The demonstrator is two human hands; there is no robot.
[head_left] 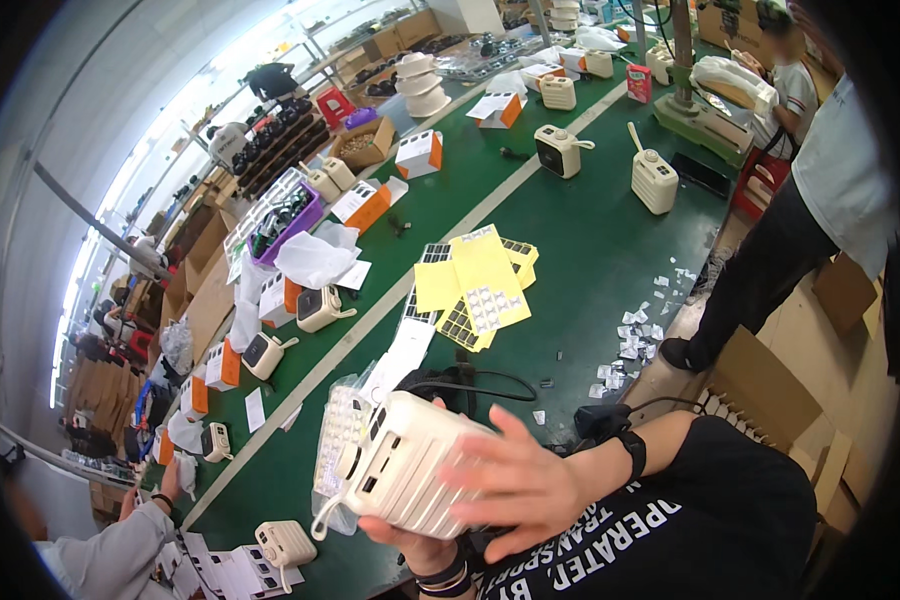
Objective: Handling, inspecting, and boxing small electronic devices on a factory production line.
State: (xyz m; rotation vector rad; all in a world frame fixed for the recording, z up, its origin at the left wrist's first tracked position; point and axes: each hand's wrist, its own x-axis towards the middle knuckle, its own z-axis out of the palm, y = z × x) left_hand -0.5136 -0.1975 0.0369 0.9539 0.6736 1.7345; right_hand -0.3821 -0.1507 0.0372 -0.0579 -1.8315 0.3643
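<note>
My left hand (425, 550) cups the cream ribbed power bank (410, 465) from underneath, fingers closed round its lower edge. It sits between both palms above the green table (590, 270), long axis tilted, port end facing up-left, lanyard dangling. My right hand (515, 485) lies flat, fingers spread, across its right face.

Cream power bank (410, 468) between both hands (green table (590, 260))

A cream, ribbed power bank (410, 468) sits above a black T-shirt with white lettering (660, 535). Beyond it, yellow sheets carrying grids of grey-and-black stickers (478, 290) lie on the green table (580, 260), crossed by 1 pale stripe.
</note>
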